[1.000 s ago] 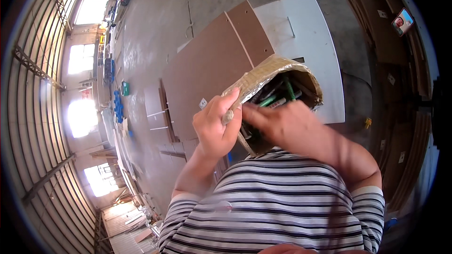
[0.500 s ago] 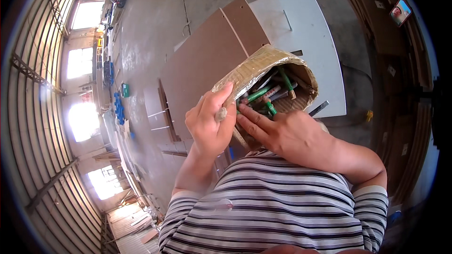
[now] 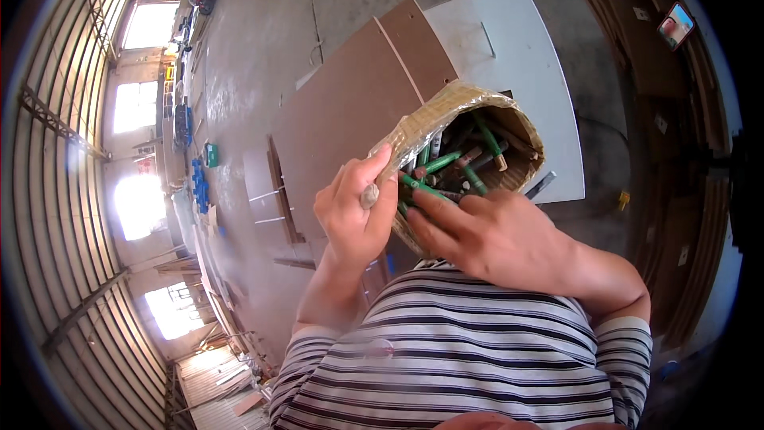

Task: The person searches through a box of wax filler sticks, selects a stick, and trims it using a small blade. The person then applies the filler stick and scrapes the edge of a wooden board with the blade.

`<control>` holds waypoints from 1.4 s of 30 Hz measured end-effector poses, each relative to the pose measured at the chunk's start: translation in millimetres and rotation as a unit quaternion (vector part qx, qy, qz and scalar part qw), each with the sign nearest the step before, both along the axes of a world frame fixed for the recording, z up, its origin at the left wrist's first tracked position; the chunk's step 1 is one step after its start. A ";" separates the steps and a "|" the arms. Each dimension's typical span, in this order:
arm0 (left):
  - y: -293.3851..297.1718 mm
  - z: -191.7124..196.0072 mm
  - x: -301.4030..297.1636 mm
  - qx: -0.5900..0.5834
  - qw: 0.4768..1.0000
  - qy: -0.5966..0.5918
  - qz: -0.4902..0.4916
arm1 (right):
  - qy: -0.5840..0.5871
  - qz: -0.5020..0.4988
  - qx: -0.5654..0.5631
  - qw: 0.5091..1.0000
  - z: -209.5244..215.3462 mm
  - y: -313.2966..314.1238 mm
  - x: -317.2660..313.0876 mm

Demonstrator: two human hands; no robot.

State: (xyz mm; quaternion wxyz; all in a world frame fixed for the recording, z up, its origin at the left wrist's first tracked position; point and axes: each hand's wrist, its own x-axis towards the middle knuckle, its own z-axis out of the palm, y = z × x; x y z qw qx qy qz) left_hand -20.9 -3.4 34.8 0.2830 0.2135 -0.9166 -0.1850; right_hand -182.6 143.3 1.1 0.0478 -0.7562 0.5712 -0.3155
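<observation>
My left hand [image 3: 354, 211] grips the near rim of a tape-wrapped cardboard box [image 3: 434, 123], held up in front of my chest. Inside the box lie several green and brown cylindrical pieces [image 3: 465, 163]. My right hand [image 3: 497, 235] reaches over the lower rim, its fingers closed around a green piece [image 3: 423, 188] at the box's edge. My striped shirt fills the bottom of the view.
Large brown boards [image 3: 350, 111] and a white board [image 3: 509, 40] lie on the concrete floor below. Stacked panels line the right side. Small green and blue objects [image 3: 208, 155] sit further off on the floor by the bright windows.
The box has tipped so its opening faces me more. My right hand has drawn back from deep inside to the rim, fingers now on a green piece.
</observation>
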 end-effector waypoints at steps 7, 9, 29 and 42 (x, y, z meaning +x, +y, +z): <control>2.1 5.4 5.9 0.035 0.999 -0.016 0.009 | -0.161 0.109 -0.097 0.976 1.7 -0.5 -1.3; -0.2 -0.2 7.5 0.056 0.998 0.013 0.009 | -0.187 0.139 -0.081 0.969 -3.7 -5.9 1.4; -14.4 1.0 32.0 0.064 0.997 0.033 0.002 | -0.497 -0.095 -0.228 0.832 2.9 61.3 -23.4; -12.3 5.5 22.2 0.063 0.994 0.007 -0.087 | -0.044 -0.165 0.125 0.977 -54.2 -28.2 16.0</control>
